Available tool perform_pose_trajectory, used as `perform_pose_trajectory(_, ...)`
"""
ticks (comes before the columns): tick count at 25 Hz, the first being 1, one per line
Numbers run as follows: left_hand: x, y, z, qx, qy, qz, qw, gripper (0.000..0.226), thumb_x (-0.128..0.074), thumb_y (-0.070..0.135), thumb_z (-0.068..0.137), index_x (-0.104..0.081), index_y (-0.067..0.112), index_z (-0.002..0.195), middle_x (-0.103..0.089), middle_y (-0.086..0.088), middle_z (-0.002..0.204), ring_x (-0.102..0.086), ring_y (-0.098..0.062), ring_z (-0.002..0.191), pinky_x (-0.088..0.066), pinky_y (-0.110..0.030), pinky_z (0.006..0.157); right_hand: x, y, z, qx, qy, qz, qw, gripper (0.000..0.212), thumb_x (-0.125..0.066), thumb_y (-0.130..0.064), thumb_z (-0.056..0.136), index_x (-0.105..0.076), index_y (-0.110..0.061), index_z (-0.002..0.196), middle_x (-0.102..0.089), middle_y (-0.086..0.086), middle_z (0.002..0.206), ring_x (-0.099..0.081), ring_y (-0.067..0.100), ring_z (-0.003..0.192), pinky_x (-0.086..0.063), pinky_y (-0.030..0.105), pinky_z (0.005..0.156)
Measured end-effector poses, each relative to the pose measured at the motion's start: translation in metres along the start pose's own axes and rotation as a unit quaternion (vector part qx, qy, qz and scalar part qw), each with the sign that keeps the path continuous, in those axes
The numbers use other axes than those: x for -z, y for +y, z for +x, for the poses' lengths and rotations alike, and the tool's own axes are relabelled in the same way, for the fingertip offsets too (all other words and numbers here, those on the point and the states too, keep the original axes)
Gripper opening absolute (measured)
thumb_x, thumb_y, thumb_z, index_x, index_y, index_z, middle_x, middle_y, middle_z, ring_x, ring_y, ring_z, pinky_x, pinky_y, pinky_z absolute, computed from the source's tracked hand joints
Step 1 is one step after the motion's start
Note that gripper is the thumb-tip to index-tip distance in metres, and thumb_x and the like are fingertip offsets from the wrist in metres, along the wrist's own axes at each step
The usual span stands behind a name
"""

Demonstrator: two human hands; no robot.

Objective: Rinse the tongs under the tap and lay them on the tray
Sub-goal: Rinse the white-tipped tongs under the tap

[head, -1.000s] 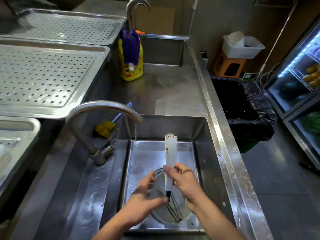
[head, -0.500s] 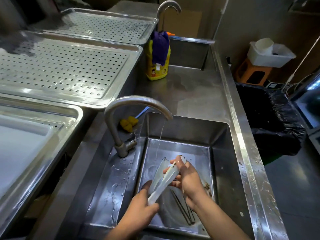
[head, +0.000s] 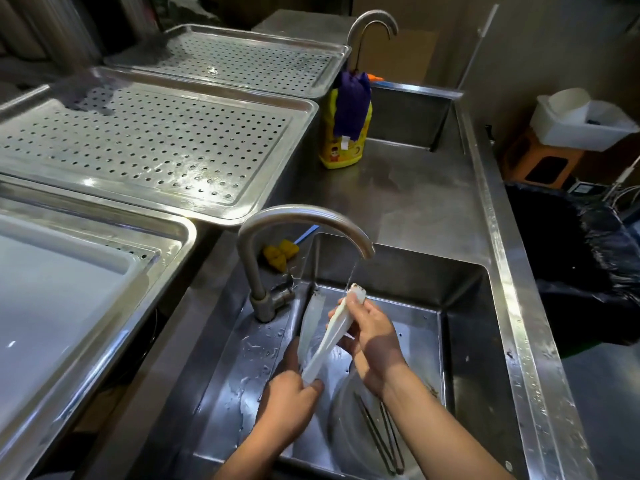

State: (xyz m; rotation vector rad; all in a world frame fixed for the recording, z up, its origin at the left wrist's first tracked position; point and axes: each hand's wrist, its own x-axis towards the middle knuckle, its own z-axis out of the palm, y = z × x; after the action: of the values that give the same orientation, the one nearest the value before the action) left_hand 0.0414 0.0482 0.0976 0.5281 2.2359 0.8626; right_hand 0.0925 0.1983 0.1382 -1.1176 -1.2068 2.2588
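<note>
A person stands at a stainless-steel sink [head: 467,306], seen from above, rinsing a pair of tongs [head: 327,344]. The tongs are pale, milky plastic with two long flat arms that spread from a joined end, and they are held at a slant inside the basin, tips up. The left hand [head: 287,400] has its grip curled round the joined lower end. The right hand [head: 372,344] has its grip pinched on the upper arm near the tip, just under a thin stream of water [head: 351,275] falling from the curved, brushed-metal tap [head: 301,216]. The other arm stands free to the left. This looks like the rinsing step, with the laying-down not yet begun. The next move would likely call for lifting the wet, probably slippery tongs out to the left and setting them flat on a tray. The nearest bare one is a shallow steel tray [head: 145,140] with a raised rim and rows of round drain holes, up and to the left of the tap. A round clear dish [head: 341,420] holding thin dark metal rods [head: 381,438] lies on the sink floor under the right forearm. Farther along the wet steel desk [head: 398,192] stands a yellow bottle [head: 343,150] with a purple cloth [head: 351,102] draped over it.
</note>
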Motion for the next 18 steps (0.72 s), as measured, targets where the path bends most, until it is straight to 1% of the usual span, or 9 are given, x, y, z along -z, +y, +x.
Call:
perform_pose_trajectory(2,-0.001,0.004,0.006,0.017,-0.003,-0.053,0.998,0.074,-0.054,0.037,0.068,-0.046,0.03,0.141,-0.068,0.004,0.108,-0.066,-0.022,0.097,-0.049,-0.028,0.077,0.001,-0.004,0.004,-0.005,-0.036,-0.013,0.999,0.005,-0.062,-0.013,0.095,-0.066,-0.01,0.095,-0.069,0.009,0.084,-0.067,0.014,0.068,-0.057,0.032,0.066)
perform_pose_trajectory(4,0.0,0.01,0.018,0.005,-0.011,-0.067,0.998,0.082,-0.058,0.033,0.071,-0.028,0.045,0.147,-0.064,0.012,0.114,-0.064,-0.013,0.095,-0.046,-0.021,0.071,-0.001,-0.013,0.016,0.002,-0.03,-0.013,0.999,0.015,-0.057,-0.021,0.1,-0.066,-0.011,0.092,-0.07,0.009,0.082,-0.066,0.015,0.069,-0.055,0.032,0.067)
perform_pose_trajectory(6,0.0,0.019,0.033,-0.015,-0.013,-0.064,0.998,0.087,-0.056,0.033,0.07,-0.024,0.045,0.149,-0.062,0.013,0.114,-0.062,-0.013,0.091,-0.042,-0.015,0.065,-0.004,-0.021,0.025,0.011,-0.015,0.0,1.0,0.02,-0.056,-0.028,0.101,-0.066,-0.013,0.092,-0.071,0.008,0.08,-0.065,0.018,0.072,-0.054,0.033,0.069)
perform_pose_trajectory(8,-0.001,0.025,0.045,-0.026,-0.005,-0.07,0.997,0.089,-0.053,0.031,0.066,-0.026,0.042,0.15,-0.062,0.011,0.119,-0.059,-0.014,0.091,-0.038,-0.01,0.063,-0.006,-0.02,0.03,0.025,-0.028,-0.005,0.999,0.005,-0.064,-0.013,0.096,-0.067,-0.013,0.098,-0.072,0.008,0.087,-0.067,0.018,0.079,-0.055,0.031,0.069)
perform_pose_trajectory(9,-0.001,0.026,0.047,-0.031,-0.001,-0.071,0.997,0.089,-0.054,0.029,0.066,-0.027,0.041,0.15,-0.063,0.009,0.122,-0.059,-0.014,0.091,-0.037,-0.009,0.062,-0.006,-0.018,0.031,0.02,-0.031,-0.013,0.999,0.009,-0.066,-0.009,0.093,-0.068,-0.013,0.1,-0.072,0.009,0.09,-0.069,0.017,0.08,-0.056,0.03,0.069)
perform_pose_trajectory(11,0.0,0.024,0.051,-0.044,0.004,-0.069,0.997,0.087,-0.057,0.023,0.072,-0.026,0.04,0.151,-0.063,0.004,0.129,-0.06,-0.017,0.096,-0.04,-0.013,0.065,-0.004,-0.02,0.037,0.008,-0.032,0.0,0.999,0.011,-0.061,-0.022,0.098,-0.068,-0.013,0.097,-0.073,0.012,0.088,-0.071,0.017,0.075,-0.058,0.033,0.067)
perform_pose_trajectory(13,0.001,0.021,0.054,-0.048,0.011,-0.063,0.997,0.089,-0.057,0.025,0.073,-0.021,0.04,0.153,-0.062,0.001,0.131,-0.063,-0.022,0.103,-0.047,-0.026,0.073,-0.002,-0.026,0.043,0.006,-0.026,0.009,1.0,0.028,-0.054,-0.033,0.102,-0.068,-0.011,0.093,-0.073,0.013,0.081,-0.071,0.02,0.074,-0.059,0.036,0.067)
perform_pose_trajectory(16,0.002,0.022,0.057,-0.054,0.022,-0.059,0.997,0.09,-0.059,0.022,0.076,-0.018,0.04,0.154,-0.061,-0.002,0.134,-0.063,-0.028,0.107,-0.052,-0.036,0.082,0.001,-0.02,0.044,0.037,-0.048,-0.021,0.998,0.011,-0.065,-0.006,0.093,-0.065,-0.007,0.104,-0.076,0.01,0.087,-0.071,0.022,0.085,-0.059,0.03,0.07)
perform_pose_trajectory(18,0.001,0.021,0.057,-0.055,0.02,-0.054,0.997,0.092,-0.061,0.019,0.079,-0.015,0.039,0.155,-0.058,-0.003,0.138,-0.062,-0.029,0.11,-0.053,-0.037,0.086,0.002,-0.019,0.043,0.036,-0.053,-0.021,0.998,0.009,-0.064,-0.011,0.095,-0.066,-0.007,0.103,-0.075,0.011,0.087,-0.072,0.022,0.084,-0.059,0.031,0.07)
